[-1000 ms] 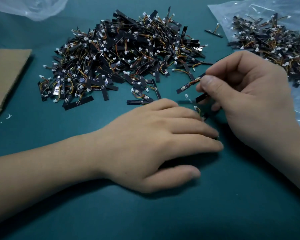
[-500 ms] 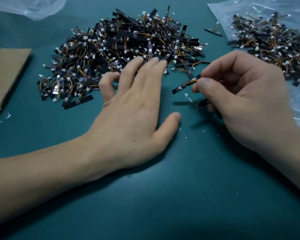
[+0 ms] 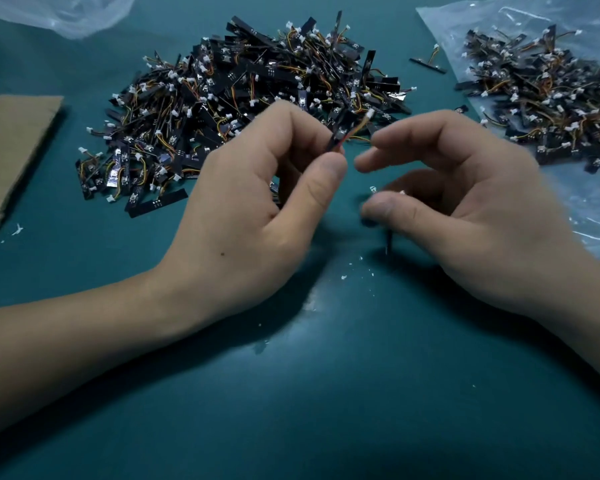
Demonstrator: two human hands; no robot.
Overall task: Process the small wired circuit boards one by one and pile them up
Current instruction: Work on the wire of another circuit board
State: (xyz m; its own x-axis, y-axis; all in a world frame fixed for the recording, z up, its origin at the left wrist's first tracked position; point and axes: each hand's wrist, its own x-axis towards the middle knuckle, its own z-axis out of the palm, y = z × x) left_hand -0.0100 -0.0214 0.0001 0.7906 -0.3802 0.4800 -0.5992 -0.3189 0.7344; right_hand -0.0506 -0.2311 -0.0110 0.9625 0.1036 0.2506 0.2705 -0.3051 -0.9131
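In the head view, the left hand (image 3: 257, 202) pinched one slim black board (image 3: 340, 133), with orange wires and a white plug, just before the big pile (image 3: 257, 98). The blurred right hand (image 3: 465, 209) curled round a thin dark tool (image 3: 389, 242). There were two piles, the second pile (image 3: 551, 98) on a plastic bag (image 3: 499, 22), and one stray board (image 3: 426, 64) between them.

Electronics assembly workbench, teal mat (image 3: 291, 410), big heap of wired circuit boards (image 3: 250, 91) (second heap (image 3: 541, 98) on plastic bag (image 3: 596, 209))

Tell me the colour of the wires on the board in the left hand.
Orange and red wires, seen in the head view.
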